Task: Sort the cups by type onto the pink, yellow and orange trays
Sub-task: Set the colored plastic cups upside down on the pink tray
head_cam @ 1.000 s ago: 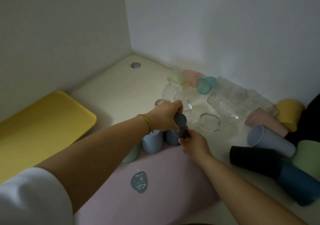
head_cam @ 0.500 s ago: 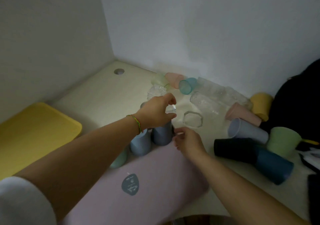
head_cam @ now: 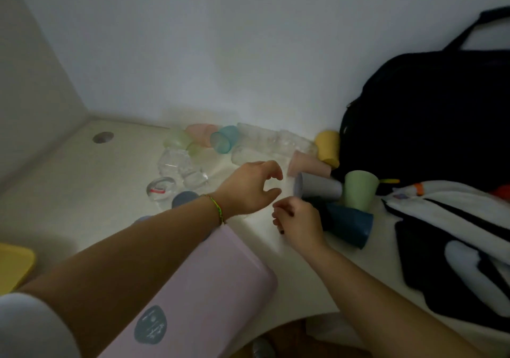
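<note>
Hovering past pink tray (head_cam: 220,274) edge, left hand (head_cam: 249,187) w/ fingers (head_cam: 269,165) released; right hand (head_cam: 299,221) curled, grasp unclear.

The pink tray (head_cam: 215,288) carries a grey-blue sticker (head_cam: 150,326); the yellow tray (head_cam: 13,263) is plain. On the cream worktop (head_cam: 82,192) lie a translucent teal cup (head_cam: 223,142), yellow cup (head_cam: 328,147), pink cup (head_cam: 309,164), lavender-grey cup (head_cam: 317,187), light green cup (head_cam: 358,189) and dark blue cup (head_cam: 347,223). The bracelet (head_cam: 216,210) is green and orange, the bag (head_cam: 427,114) black.

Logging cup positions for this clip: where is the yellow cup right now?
In the head view, the yellow cup sits far right on the table by the back wall, against the black bag and just behind the pink cup.
</note>
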